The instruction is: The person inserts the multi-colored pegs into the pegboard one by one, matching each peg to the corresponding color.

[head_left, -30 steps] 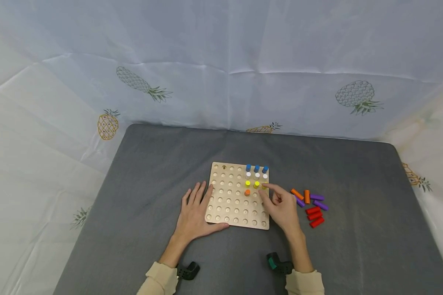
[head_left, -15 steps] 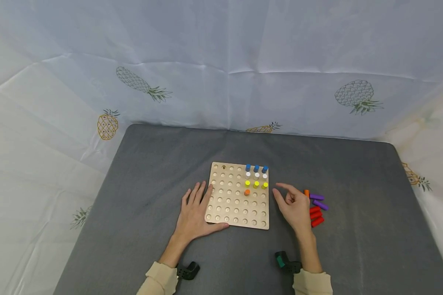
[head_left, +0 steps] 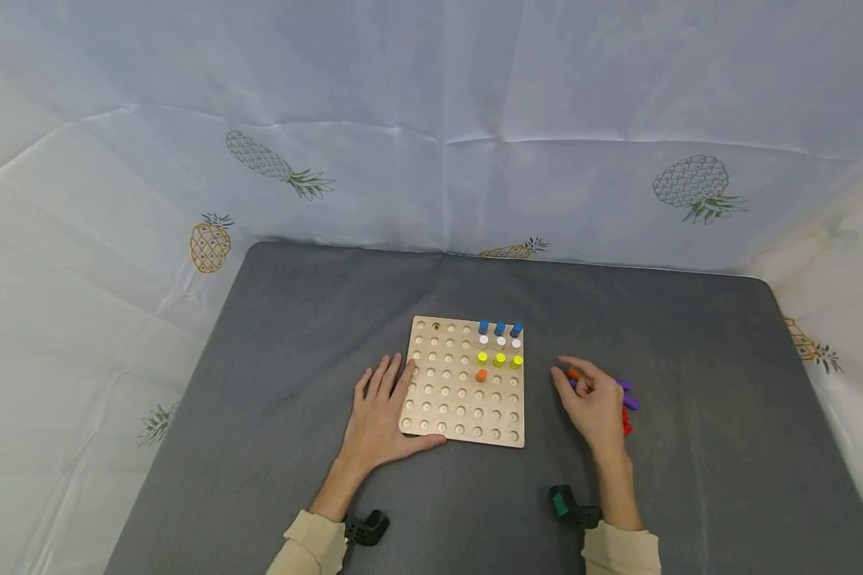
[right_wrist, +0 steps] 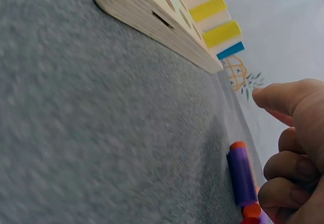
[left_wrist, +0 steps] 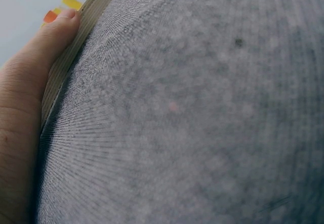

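Observation:
A wooden peg board point(head_left: 446, 399) with rows of round holes lies on the grey table. Its right columns hold three blue pegs point(head_left: 499, 328), three white pegs point(head_left: 501, 343), three yellow pegs point(head_left: 499, 360) and one orange peg point(head_left: 481, 375). My left hand point(head_left: 377, 423) rests spread on the board's left edge, thumb along the front edge. To the right of the board, my right hand point(head_left: 597, 407) hovers by loose pegs, thumb and index finger apart, the other fingers curled, nothing seen between them. A purple peg point(right_wrist: 241, 178) lies below that hand in the right wrist view; the hand partly hides the pile.
Loose pegs lie around the right hand: orange point(head_left: 573, 373), purple point(head_left: 630, 403) and red point(head_left: 626, 425). A pineapple-print cloth point(head_left: 446, 184) hangs behind the table. Each wrist wears a black camera mount, such as the right one point(head_left: 574, 509).
My right hand has let go of the third yellow peg, which stands in the board, and has moved right over the loose pegs. My left hand has stayed still.

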Tool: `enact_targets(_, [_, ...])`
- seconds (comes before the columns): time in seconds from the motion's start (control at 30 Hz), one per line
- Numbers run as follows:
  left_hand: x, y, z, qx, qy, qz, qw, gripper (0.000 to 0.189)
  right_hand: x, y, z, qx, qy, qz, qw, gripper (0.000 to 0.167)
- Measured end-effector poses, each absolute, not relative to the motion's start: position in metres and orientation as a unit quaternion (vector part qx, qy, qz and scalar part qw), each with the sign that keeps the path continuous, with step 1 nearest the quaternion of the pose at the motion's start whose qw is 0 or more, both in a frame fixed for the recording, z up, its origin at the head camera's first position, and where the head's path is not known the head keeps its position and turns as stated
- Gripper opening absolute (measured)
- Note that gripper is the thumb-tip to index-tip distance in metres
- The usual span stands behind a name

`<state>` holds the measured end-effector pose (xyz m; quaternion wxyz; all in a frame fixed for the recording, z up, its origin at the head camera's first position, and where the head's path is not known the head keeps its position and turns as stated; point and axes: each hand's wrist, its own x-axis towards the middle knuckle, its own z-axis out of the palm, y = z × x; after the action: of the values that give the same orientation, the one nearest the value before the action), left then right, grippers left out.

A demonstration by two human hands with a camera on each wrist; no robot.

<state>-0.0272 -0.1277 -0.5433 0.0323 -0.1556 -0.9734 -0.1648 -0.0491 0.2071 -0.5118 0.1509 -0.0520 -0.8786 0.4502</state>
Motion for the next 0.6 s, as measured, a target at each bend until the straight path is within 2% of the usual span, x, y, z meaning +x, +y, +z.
enact_targets(0.43, [-0.0272,-0.1266,-0.5443,-0.156,-0.975,-0.153,0.039,0.129,-0.0500,0.2158,-0.5079,-0.075,-0.902,0.409,0.118,0.021])
enact_targets(0.6, [-0.0275,-0.1268,-0.5443,-0.156,-0.975,-0.152,0.039,0.129,-0.0496,0.2177,-0.5077,-0.111,-0.915,0.376,0.093,0.024])
